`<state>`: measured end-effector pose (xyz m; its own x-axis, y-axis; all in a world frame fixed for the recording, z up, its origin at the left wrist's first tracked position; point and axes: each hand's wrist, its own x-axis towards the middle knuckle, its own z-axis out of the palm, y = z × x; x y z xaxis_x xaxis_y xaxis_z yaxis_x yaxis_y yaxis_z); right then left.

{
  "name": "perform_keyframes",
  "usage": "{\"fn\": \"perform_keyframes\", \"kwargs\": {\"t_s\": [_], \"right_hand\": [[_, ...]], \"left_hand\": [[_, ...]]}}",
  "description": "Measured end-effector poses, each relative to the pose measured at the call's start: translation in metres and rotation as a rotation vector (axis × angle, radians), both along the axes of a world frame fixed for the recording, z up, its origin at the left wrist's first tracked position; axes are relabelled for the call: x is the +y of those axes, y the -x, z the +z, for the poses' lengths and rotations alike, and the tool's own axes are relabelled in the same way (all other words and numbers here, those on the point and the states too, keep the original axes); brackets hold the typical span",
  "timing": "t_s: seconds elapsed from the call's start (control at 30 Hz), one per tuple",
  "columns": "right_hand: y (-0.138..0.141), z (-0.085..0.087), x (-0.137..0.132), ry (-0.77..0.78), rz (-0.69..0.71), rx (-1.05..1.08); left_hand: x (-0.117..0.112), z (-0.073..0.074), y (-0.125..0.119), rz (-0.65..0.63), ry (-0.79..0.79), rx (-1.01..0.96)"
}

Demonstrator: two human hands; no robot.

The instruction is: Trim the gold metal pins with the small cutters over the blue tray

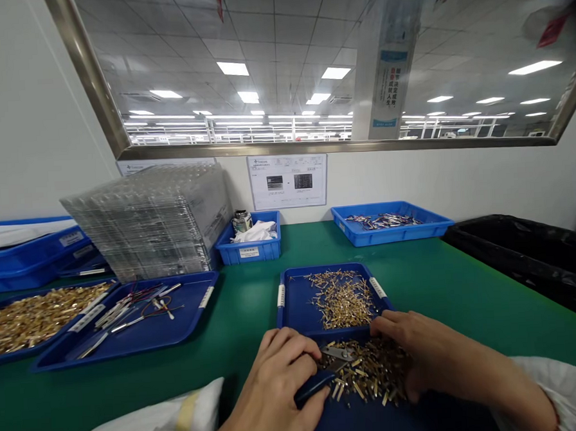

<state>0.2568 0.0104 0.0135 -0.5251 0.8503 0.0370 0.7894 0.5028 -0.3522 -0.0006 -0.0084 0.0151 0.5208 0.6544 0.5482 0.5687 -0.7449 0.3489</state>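
My left hand [282, 383] is closed around a pair of cutting pliers with dark blue handles [312, 386], its metal jaws lying over the small brass pins [373, 365]. These pins are heaped in the near dark blue tray [357, 421]. My right hand [415, 347] rests at the right side of the heap, fingers and thumb spread apart around the pins. Its fingertips touch the near edge of the far blue tray [297, 305], and shadow hides part of the fingers. More thin gold-coloured pins [343, 299] lie in that far tray.
At left are a tray of brass pieces [37, 318], a tray with wired tools [143, 319] and stacked clear plastic trays [157, 216]. Behind stand a blue bin [251, 251] and a blue tray of metal parts [395, 232]. A black-lined bin [526, 261] is at right, white cloth [154, 422] front left.
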Motion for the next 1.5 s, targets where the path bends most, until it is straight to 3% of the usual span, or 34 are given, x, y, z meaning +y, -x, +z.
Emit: {"fn": "perform_keyframes", "kwargs": {"t_s": [0.27, 0.53, 0.8, 1.0, 1.5], "right_hand": [[0.025, -0.003, 0.005, -0.053, 0.052, 0.064], [0.033, 0.003, 0.002, -0.060, 0.077, 0.335], [0.039, -0.001, -0.002, 0.263, -0.041, 0.658], [0.040, 0.005, -0.003, -0.045, 0.014, 0.532], [0.044, -0.002, -0.013, -0.231, 0.130, 0.213]], "left_hand": [[0.002, -0.005, 0.000, 0.015, -0.034, -0.018], [0.001, -0.004, -0.001, 0.079, -0.017, 0.007], [-0.002, -0.003, -0.001, 0.027, 0.022, 0.012], [-0.003, -0.001, -0.001, 0.016, 0.028, 0.002], [-0.003, -0.002, -0.001, -0.029, -0.039, 0.020]]}}
